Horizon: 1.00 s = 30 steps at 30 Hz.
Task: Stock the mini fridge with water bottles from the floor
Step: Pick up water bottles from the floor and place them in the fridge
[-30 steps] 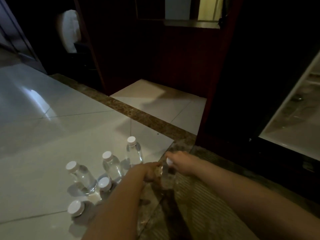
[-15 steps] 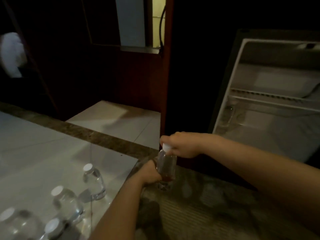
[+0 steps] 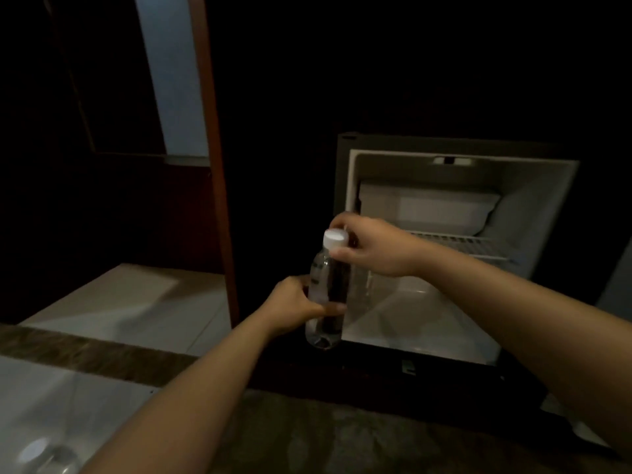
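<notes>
A clear water bottle (image 3: 326, 285) with a white cap hangs upright in the air in front of the open mini fridge (image 3: 444, 254). My left hand (image 3: 294, 307) grips the bottle's lower body. My right hand (image 3: 372, 246) pinches its neck just under the cap. The fridge's white inside shows a wire shelf (image 3: 468, 244) and a bare floor; no bottles are visible in it. Another bottle's white cap (image 3: 34, 451) shows on the floor at the bottom left corner.
The fridge sits low inside a dark wooden cabinet (image 3: 219, 165) with a reddish upright post on its left. A white tiled floor (image 3: 130, 302) with a brown marble strip (image 3: 85, 354) lies to the left. The room is dim.
Both hands have lifted the bottle off the floor and carried it up and right, to the front of the open fridge. My view has swung from the floor bottles toward the fridge.
</notes>
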Each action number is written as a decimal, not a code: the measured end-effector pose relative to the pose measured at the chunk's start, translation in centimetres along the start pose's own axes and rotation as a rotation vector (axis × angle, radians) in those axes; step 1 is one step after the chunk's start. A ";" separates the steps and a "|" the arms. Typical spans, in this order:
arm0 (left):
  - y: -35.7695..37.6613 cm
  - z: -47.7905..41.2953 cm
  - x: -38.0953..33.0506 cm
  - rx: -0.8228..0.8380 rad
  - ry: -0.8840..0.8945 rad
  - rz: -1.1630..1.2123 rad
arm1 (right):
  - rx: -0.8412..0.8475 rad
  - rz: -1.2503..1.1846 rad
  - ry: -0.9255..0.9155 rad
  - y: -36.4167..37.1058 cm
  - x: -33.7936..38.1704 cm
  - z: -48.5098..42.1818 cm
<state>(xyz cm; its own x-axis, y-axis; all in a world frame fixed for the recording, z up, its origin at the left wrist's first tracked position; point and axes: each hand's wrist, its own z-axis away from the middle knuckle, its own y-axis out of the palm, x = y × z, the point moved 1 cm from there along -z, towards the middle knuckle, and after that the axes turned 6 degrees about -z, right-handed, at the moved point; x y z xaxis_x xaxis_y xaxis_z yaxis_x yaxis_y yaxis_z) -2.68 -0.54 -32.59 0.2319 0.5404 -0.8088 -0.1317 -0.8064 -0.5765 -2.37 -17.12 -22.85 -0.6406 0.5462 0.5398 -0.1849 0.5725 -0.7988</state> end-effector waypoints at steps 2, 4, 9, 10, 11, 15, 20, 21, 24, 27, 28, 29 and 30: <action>0.5 -1.9 -2.2 -0.032 0.032 0.019 | -0.169 -0.056 0.005 -1.5 -1.3 0.3; 0.7 -3.4 -3.4 -0.063 0.054 0.015 | -0.279 -0.169 0.025 -2.4 -2.3 0.5; 1.6 -7.6 -5.8 -0.061 0.026 -0.105 | -0.340 -0.335 0.140 -5.0 -4.8 1.1; 2.0 -8.4 -6.2 -0.050 0.026 -0.108 | -0.337 -0.363 0.161 -5.4 -5.3 1.2; 2.4 -8.9 -6.5 -0.042 0.032 -0.106 | -0.326 -0.390 0.173 -5.7 -5.7 1.2; 3.8 -10.7 -7.4 0.024 0.080 -0.104 | -0.305 -0.457 0.171 -6.2 -7.0 1.9; 5.2 -12.0 -6.5 0.154 0.128 -0.154 | -0.278 -0.485 0.224 -5.5 -10.5 2.9; 5.6 -12.4 -6.0 0.179 0.125 -0.148 | -0.283 -0.491 0.240 -5.1 -11.3 2.9; 7.2 -13.8 -4.6 0.234 0.120 -0.115 | -0.312 -0.497 0.269 -3.7 -13.6 2.6; 8.7 -14.6 -3.6 0.326 0.058 -0.192 | -0.304 -0.518 0.309 -2.3 -15.9 2.3; 9.1 -14.9 -3.0 0.361 0.035 -0.201 | -0.299 -0.516 0.323 -1.7 -16.7 2.2; 9.5 -15.2 -2.4 0.394 0.014 -0.210 | -0.295 -0.501 0.331 -1.1 -17.6 2.0; 9.8 -15.5 -1.8 0.420 -0.003 -0.228 | -0.295 -0.476 0.333 -0.5 -18.6 2.0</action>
<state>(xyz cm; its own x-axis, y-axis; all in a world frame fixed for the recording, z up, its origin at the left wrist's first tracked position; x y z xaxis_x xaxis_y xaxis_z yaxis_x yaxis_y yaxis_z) 10.57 -13.16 -34.98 0.2976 0.6935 -0.6561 -0.4564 -0.5003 -0.7358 8.16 -28.77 -32.96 -0.2647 0.3245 0.9081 -0.1483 0.9168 -0.3708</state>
